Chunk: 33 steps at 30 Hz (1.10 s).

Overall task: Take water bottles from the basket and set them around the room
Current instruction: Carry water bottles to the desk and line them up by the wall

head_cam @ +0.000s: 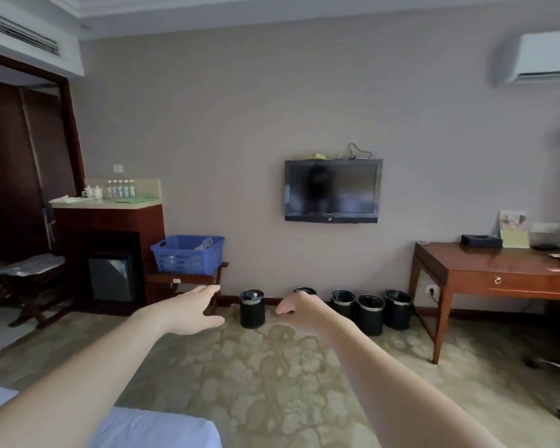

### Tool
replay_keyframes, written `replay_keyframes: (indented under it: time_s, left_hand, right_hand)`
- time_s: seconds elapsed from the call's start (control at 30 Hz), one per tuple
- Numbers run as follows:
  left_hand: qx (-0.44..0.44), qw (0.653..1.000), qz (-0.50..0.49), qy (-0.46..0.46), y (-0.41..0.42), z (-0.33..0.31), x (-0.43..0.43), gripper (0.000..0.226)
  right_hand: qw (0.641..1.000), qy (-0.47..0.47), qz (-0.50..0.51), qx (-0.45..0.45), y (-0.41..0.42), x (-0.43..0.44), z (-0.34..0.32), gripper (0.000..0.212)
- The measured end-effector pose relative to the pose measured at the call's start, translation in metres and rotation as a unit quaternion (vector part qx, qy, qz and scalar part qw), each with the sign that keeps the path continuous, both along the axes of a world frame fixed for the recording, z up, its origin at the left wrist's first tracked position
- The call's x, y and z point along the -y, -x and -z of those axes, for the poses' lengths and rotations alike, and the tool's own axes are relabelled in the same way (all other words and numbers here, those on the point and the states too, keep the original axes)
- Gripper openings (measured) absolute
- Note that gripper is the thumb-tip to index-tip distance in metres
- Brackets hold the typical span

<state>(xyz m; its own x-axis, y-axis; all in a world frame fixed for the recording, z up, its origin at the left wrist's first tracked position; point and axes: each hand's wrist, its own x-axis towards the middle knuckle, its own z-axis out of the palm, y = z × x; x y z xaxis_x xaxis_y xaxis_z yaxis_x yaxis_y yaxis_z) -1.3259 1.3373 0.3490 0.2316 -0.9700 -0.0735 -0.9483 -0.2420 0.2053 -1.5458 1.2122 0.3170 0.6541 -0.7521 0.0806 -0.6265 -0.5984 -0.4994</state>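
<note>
Reaching forward with nothing held, both arms stretched out over the carpet. Left hand (193, 310): palm turned inward, fingers (212, 290) apart and extended toward the basket. Right hand (299, 307): wrist bent down, fingers (283, 308) loosely curled together, clamped on nothing.

Basket (187, 254): blue, slotted plastic, perched on a low wooden stand (188, 279) against the wall, well apart from both hands. Something clear showed above its rim, likely a bottle, too blurred to be sure. Water bottles (121, 189): a row stood upright on the bench (107, 203) at left, beside white cups.

Risks, as judged:
- The stand looked narrow, so a one-sided pull on the basket could tip it off.
- Five black bins (370, 313) stood on the floor along the wall just right of the stand; a careless step could knock one over.
- A bottle grabbed blind through the rim could slip and roll under the stand.
- The polished desk (498, 270) at right already carried small items that a bottle set down carelessly could jostle.
</note>
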Motion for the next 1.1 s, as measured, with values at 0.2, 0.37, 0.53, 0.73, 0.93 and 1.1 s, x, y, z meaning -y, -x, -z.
replay_keyframes:
  time_s: [0.2,0.37,0.53,0.73,0.93,1.1]
  left_hand:
    - [0.013,0.998,0.054,-0.013,-0.014,0.009,0.086,0.082]
    - [0.015,0.997,0.072,-0.013,-0.021,0.024,0.156,0.08]
    - [0.009,0.999,0.05,0.013,-0.032,0.027,0.236,0.08]
    - [-0.016,0.999,0.01,0.043,-0.039,0.016,0.328,0.081]
    - [-0.016,0.999,-0.016,0.046,-0.043,0.02,0.388,0.082]
    - [-0.011,0.998,-0.043,0.055,-0.075,0.023,0.422,0.081]
  right_hand:
    - [0.998,-0.041,0.032,0.02,-0.005,0.05,0.005,0.04]
    - [0.998,-0.049,0.047,0.017,-0.007,0.111,0.011,0.045]
    - [0.999,-0.024,0.036,-0.022,-0.014,0.192,0.007,0.05]
    - [0.998,-0.01,-0.004,-0.07,-0.032,0.302,-0.014,0.045]
    - [0.996,-0.026,-0.033,-0.076,-0.055,0.378,-0.017,0.046]
    - [0.994,-0.018,-0.065,-0.084,-0.102,0.425,-0.008,0.049]
